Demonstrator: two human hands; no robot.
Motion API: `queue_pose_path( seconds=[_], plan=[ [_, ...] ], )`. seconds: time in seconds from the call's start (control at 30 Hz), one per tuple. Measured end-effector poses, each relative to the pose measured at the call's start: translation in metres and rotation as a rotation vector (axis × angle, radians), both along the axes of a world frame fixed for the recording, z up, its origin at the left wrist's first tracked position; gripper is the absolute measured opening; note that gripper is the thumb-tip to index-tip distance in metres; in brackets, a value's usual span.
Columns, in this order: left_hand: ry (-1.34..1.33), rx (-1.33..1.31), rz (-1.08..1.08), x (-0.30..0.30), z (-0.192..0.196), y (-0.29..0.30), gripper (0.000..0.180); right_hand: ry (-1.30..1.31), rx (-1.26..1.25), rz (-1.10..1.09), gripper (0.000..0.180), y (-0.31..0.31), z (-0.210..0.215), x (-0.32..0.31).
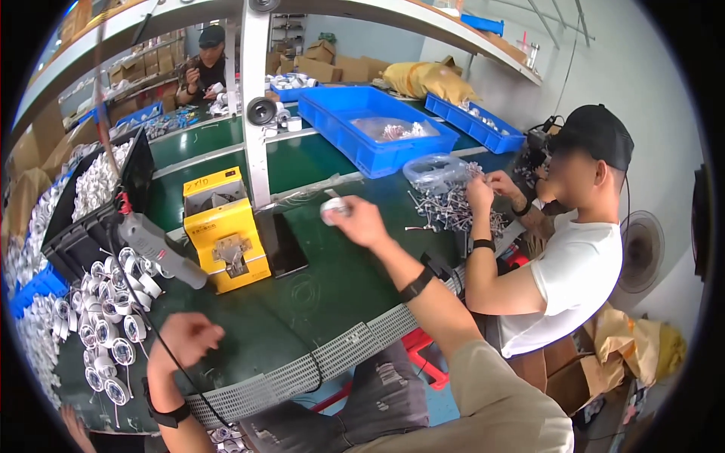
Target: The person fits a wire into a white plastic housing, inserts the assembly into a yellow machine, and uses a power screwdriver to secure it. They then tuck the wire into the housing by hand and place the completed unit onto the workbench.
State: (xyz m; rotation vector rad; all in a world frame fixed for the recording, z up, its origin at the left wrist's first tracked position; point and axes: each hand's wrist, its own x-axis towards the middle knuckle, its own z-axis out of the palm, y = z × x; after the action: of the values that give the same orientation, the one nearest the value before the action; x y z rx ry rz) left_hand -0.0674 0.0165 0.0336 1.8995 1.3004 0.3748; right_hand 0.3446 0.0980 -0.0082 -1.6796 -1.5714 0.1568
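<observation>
Green tabletop, yellow box, white round fixtures, heaped wired parts

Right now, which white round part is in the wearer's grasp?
The white round part in the right hand, right of the yellow device; the clustered ones near the left hand are unheld.

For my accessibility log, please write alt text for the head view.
Right hand holding a small white round part over a green table; the left hand, apparently empty, is near clustered white parts. A yellow box stands beyond; at right, a co-worker handles small parts.
</observation>
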Motion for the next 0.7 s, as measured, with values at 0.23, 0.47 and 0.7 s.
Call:
queue_pose_path(
  seconds=[0.23, 0.47, 0.7],
  plan=[
    [-0.925, -0.525, -0.185, 0.053, -0.028, -0.002, 0.056, 0.047, 0.020, 0.961, 0.053, -0.074, 0.044, -0.130],
    [-0.789, -0.236, -0.098, 0.047, -0.040, -0.003, 0.050, 0.695, -0.437, 0.892, 0.027, -0.073, 0.015, -0.146],
    [-0.842, -0.252, -0.015, 0.052, -0.037, 0.001, 0.045, 0.824, -0.650, 0.867, 0.022, -0.073, 0.019, -0.134]
  ],
)
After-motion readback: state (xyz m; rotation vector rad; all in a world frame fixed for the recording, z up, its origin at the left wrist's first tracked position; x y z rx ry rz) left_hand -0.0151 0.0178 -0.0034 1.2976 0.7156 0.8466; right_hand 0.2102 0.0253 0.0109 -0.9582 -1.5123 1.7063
